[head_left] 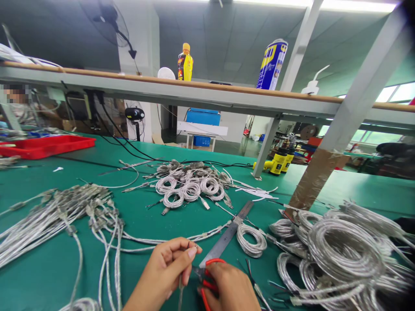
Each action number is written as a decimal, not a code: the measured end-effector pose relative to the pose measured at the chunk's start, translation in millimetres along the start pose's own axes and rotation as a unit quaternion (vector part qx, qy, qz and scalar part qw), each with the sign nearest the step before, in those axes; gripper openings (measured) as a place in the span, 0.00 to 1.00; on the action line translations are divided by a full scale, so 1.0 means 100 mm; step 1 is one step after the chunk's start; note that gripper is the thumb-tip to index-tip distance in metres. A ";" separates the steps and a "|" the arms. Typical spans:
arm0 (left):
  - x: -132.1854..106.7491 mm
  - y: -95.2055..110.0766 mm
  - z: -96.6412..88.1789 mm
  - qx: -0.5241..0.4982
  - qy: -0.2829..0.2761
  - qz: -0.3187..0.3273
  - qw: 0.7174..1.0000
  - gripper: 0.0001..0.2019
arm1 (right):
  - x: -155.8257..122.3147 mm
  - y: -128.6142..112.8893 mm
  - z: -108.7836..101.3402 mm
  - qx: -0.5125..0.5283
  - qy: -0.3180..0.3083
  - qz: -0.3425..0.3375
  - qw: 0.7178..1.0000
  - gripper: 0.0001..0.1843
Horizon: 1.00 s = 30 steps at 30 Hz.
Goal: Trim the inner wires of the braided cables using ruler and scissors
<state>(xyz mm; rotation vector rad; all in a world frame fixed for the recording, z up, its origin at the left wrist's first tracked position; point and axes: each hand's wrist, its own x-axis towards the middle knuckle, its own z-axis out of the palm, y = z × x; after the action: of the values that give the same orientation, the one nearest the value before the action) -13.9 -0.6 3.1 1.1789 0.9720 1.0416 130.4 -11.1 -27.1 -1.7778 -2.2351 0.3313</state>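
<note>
My left hand [171, 270] pinches the end of a thin cable [180, 293], which hangs down from the fingers. Right beside it, my right hand [231, 287] grips red-handled pliers or cutters [210, 283], their jaws close to the left fingertips; the exact tool kind is partly hidden. Just beyond the hands a steel ruler [227, 233] lies slantwise. A coiled silver cable [251, 240] sits to the right of the ruler. Loose silver cables [110, 233] run across the mat on the left.
Coiled cables [191, 190] lie heaped mid-table, and a larger pile [343, 250] fills the right. Straight cables [48, 220] are bunched at left, before a red tray [48, 146]. A shelf post [317, 177] rises at right. The shelf [201, 93] holds a yellow bottle [185, 62] and a blue can [272, 65].
</note>
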 end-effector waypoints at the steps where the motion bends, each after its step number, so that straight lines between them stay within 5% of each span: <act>1: 0.00 0.00 0.00 -0.002 -0.001 -0.006 1.000 0.15 | 0.00 -0.01 0.02 0.011 -0.016 -0.012 1.000 0.12; 9: 0.02 -0.04 -0.03 -0.021 -0.025 -0.019 0.999 0.12 | 0.01 0.01 0.03 0.085 0.016 -0.085 0.993 0.11; 15: 0.02 -0.07 -0.02 -0.050 -0.037 -0.016 0.998 0.12 | 0.05 0.25 -0.02 0.059 0.111 -0.015 0.992 0.11; 22: 0.04 -0.17 0.02 -0.087 -0.046 -0.066 0.993 0.14 | 0.21 0.38 -0.01 -0.082 0.114 0.108 0.984 0.09; 30: 0.06 -0.21 0.01 -0.140 -0.047 -0.090 0.985 0.13 | 0.55 0.32 -0.24 -0.256 -0.029 -0.164 0.952 0.17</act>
<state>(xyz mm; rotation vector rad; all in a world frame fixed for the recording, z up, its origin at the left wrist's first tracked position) -9.2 3.9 -18.3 0.8833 0.8109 0.9343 156.4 49.6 -11.7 -1.5683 -2.7846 -0.2975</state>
